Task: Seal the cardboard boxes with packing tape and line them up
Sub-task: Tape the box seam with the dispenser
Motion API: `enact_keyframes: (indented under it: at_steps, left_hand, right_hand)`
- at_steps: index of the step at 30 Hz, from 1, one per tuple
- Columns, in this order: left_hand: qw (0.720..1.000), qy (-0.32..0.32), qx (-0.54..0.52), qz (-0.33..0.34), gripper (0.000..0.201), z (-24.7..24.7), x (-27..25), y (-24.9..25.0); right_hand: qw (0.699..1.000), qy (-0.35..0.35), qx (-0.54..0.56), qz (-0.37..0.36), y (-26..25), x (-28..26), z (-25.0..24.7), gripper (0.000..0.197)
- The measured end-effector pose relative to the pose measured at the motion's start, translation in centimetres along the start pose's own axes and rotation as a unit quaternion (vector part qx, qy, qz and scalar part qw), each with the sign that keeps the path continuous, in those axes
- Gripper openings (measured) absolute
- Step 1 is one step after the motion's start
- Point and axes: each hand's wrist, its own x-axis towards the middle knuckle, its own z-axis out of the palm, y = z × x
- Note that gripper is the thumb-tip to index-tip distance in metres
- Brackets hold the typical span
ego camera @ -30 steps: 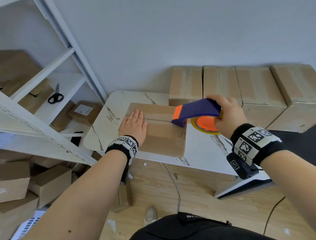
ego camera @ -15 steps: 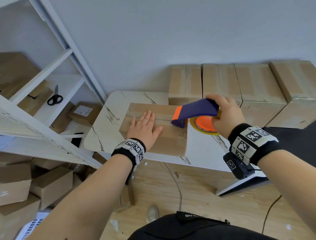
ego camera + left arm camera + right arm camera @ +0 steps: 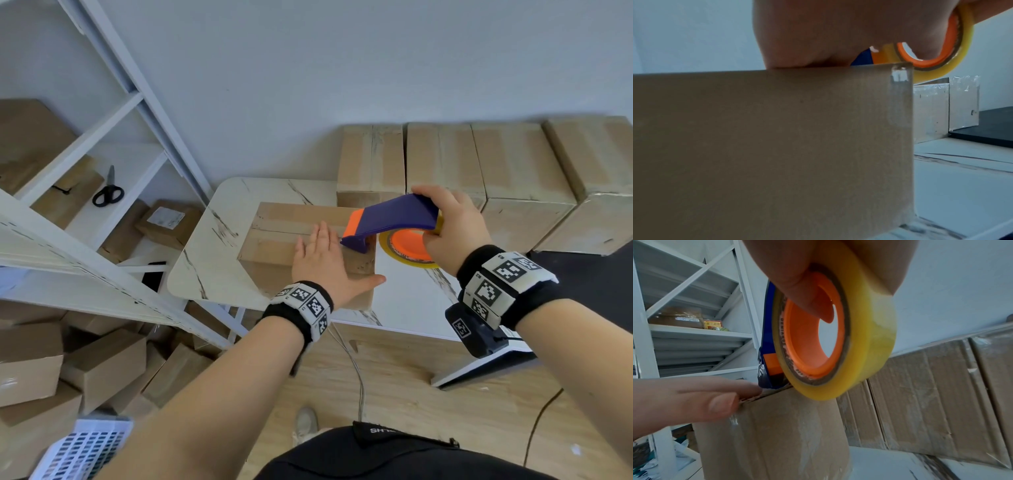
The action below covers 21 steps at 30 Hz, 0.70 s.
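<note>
One open cardboard box (image 3: 274, 240) is pressed flat-handed by the left hand (image 3: 322, 267) near the marble table's (image 3: 205, 270) front edge. One tape dispenser (image 3: 387, 222) is gripped by the right hand (image 3: 452, 226), its nose set at the box's right end. Four taped boxes (image 3: 479, 171) are lined along the back edge. The tape could likely wrinkle or miss the seam if the flaps spring apart.

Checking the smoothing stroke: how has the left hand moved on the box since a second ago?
Yes. The left hand has slid along the cardboard box top toward the tape dispenser, from the box's left part to its right end.
</note>
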Motion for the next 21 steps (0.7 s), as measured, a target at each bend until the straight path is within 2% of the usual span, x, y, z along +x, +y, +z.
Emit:
enact_keyframes:
  at_steps: [2, 4, 6, 10, 13, 17, 21]
  left_hand:
    - [0.999, 0.005, 0.002, -0.036, 0.133, 0.3, 0.0, 1.1]
    - [0.998, 0.018, 0.006, -0.056, 0.134, 0.7, 0.1, 1.7]
    - [0.998, 0.029, 0.013, -0.057, 0.125, 1.0, 0.3, 1.9]
    - [0.998, 0.033, 0.03, -0.037, 0.092, 1.2, 0.4, 1.7]
    - [0.998, 0.034, 0.043, -0.023, 0.085, 1.1, 0.5, 0.8]
    - [0.998, 0.032, 0.056, 0.004, 0.089, 1.1, 1.0, -1.5]
    - [0.998, 0.022, 0.059, 0.006, 0.093, 0.7, 1.4, -3.3]
  right_hand:
    - [1.0, 0.001, 0.001, -0.001, 0.0, 0.0, 0.0, 0.063]
    - [1.0, 0.001, 0.002, 0.002, 0.0, 0.0, -0.1, 0.063]
    - [1.0, 0.001, 0.003, 0.007, 0.2, -0.1, -0.2, 0.064]
    - [1.0, -0.002, 0.009, 0.008, 0.4, -0.3, -0.4, 0.065]
    - [1.0, -0.018, 0.01, 0.005, 0.2, -0.9, -0.3, 0.065]
    - [0.999, -0.042, 0.033, 0.006, 0.1, -2.2, 0.4, 0.067]
    - [0.997, -0.036, 0.064, 0.017, 1.3, -3.4, 0.0, 0.068]
